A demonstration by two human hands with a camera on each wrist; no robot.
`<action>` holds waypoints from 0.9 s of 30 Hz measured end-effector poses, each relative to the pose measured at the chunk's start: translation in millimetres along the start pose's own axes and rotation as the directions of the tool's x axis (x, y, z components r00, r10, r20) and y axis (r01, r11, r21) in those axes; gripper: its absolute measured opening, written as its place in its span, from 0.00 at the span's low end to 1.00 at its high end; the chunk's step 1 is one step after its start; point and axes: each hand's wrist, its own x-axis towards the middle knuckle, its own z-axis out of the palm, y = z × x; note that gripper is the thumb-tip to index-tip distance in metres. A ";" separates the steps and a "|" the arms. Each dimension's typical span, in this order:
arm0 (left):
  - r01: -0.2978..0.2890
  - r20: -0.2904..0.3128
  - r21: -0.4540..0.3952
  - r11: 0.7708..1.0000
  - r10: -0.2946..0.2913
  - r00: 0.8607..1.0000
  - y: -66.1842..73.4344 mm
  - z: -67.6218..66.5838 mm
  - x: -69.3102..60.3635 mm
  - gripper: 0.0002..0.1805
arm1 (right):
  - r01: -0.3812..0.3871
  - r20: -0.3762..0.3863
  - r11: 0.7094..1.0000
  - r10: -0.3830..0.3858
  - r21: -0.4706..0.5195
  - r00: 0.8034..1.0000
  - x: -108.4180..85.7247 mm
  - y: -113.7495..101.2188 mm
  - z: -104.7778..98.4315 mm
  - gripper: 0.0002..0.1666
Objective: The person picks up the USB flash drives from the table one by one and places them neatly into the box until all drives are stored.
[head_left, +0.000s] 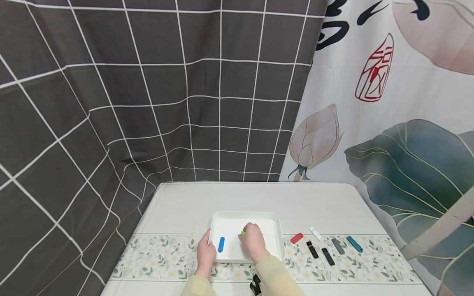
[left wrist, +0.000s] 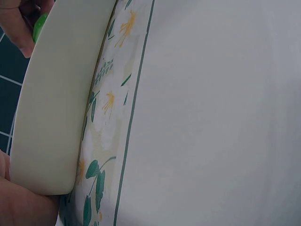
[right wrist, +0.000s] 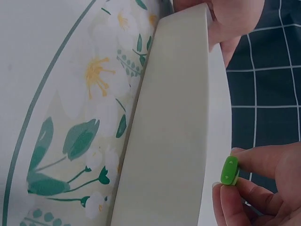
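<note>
A white rectangular tray [head_left: 244,260] stands on the table, and my left hand [head_left: 206,251] grips its left side near the front corner. In the left wrist view, the fingers of that hand [left wrist: 26,205] wrap the tray's end. Over the tray's right half, my right hand [head_left: 254,242] pinches a small green USB stick [right wrist: 229,171] between thumb and fingers. Most of the stick is hidden by the hand in the head view. A blue USB stick [head_left: 221,244] lies in the left part of the tray.
Right of the tray lie a red stick [head_left: 296,238], a white one [head_left: 315,233], two black ones [head_left: 312,249], a grey one [head_left: 338,246] and a teal one [head_left: 354,243]. A flowered strip [head_left: 159,257] crosses the white table. Dark checked cloth [head_left: 237,111] hangs behind.
</note>
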 end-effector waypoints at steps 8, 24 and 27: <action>0.000 0.006 0.011 1.000 0.000 1.000 1.0 -0.1 -0.6 0.30 | 0.002 0.018 1.000 -0.002 -0.012 1.000 0.5 -3.9 10.5 0.12; 0.023 0.010 0.008 1.000 -0.023 1.000 0.5 -1.0 -1.1 0.30 | 0.070 0.072 0.998 -0.069 -0.007 0.995 -1.6 -12.9 25.0 0.13; 0.030 0.011 0.010 1.000 -0.030 0.999 1.3 -1.0 -1.5 0.30 | 0.064 0.075 0.998 -0.064 -0.005 0.995 -2.1 -14.0 27.0 0.13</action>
